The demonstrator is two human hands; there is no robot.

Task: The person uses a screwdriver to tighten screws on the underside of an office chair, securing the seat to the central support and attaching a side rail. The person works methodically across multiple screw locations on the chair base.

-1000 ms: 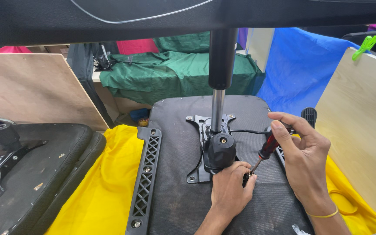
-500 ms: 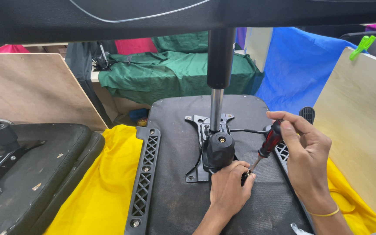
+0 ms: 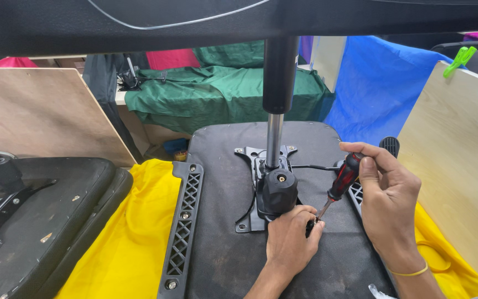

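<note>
Red-and-black-handled screwdriver [image 3: 341, 185] tilted, metal tip down by black mechanism [image 3: 276, 192]

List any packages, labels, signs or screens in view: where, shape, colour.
None visible.
The hands work a red-and-black screwdriver on the underside of a black chair seat, over yellow cloth.
Green and blue cloths and plywood panels are plain.

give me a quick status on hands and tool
Right hand grips red-and-black screwdriver. Left hand steadies its tip at black metal chair mechanism. Nothing blocking.
</note>
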